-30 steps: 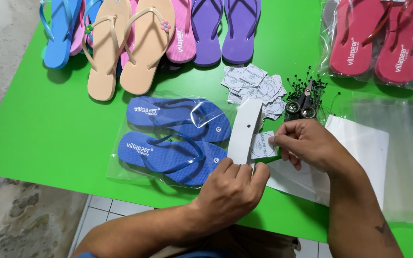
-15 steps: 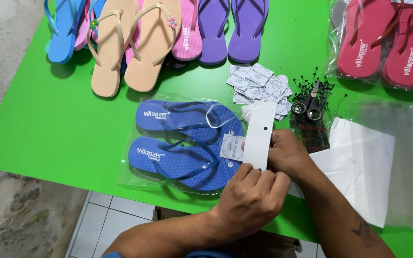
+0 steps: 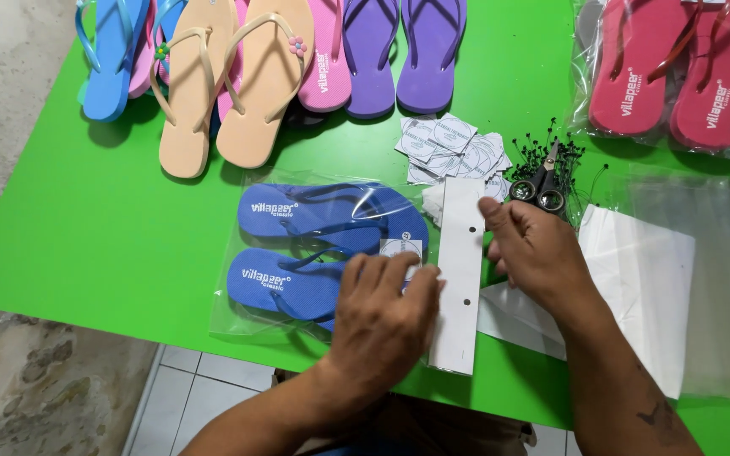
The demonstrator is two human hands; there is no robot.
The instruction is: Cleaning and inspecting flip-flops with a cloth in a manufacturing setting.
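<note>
A pair of blue flip-flops (image 3: 314,221) lies in a clear plastic bag (image 3: 238,312) on the green table (image 3: 86,245). A long white card strip (image 3: 460,279) with two punched holes lies across the bag's open right end. My left hand (image 3: 382,325) presses down on the bag and the strip's left edge, fingers together. My right hand (image 3: 532,249) rests at the strip's right edge, fingers curled against the card. A small round white label (image 3: 400,248) shows just above my left fingers.
Loose flip-flops in light blue, beige (image 3: 230,84), pink and purple (image 3: 407,51) line the far edge. Bagged red flip-flops (image 3: 678,76) lie far right. A pile of white labels (image 3: 449,148), scissors (image 3: 542,181) among black tag pins, white sheets (image 3: 635,279) and clear bags (image 3: 720,287) sit to the right.
The card strip has come down from tilted to lie flat over the bag's end. My left hand slid onto the bag beside it; my right hand moved to the strip's right side.
</note>
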